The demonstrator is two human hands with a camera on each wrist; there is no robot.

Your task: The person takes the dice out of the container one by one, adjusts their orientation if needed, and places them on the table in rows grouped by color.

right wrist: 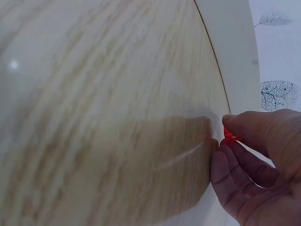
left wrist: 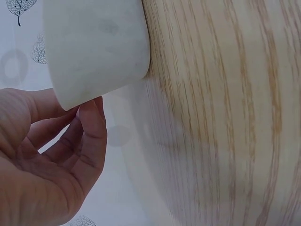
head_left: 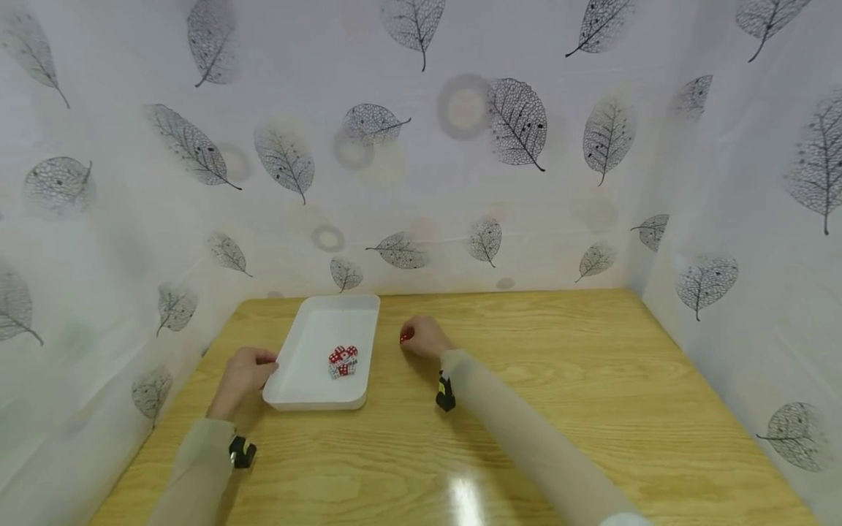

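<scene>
My left hand (head_left: 243, 376) pinches the left rim of a white rectangular tray (head_left: 322, 402), thumb over the edge and fingers beneath it. In the left wrist view, the tray's outer wall (left wrist: 99, 52) rises just above the fingers of my left hand (left wrist: 56, 155). A small cluster of red and white dice (head_left: 343, 361) lies on the tray floor towards its right side. To the right of the tray, my right hand (head_left: 426, 337) pinches a red die (head_left: 404, 337) between thumb and fingertips, low over the table. The right wrist view shows this red die (right wrist: 230, 135) partly covered by the thumb.
A wood-grain table (head_left: 559, 380) spreads under the tray and both hands. White curtains (head_left: 447, 183) with a grey leaf print hang behind it and on both sides. Black straps with small devices sit on both wrists.
</scene>
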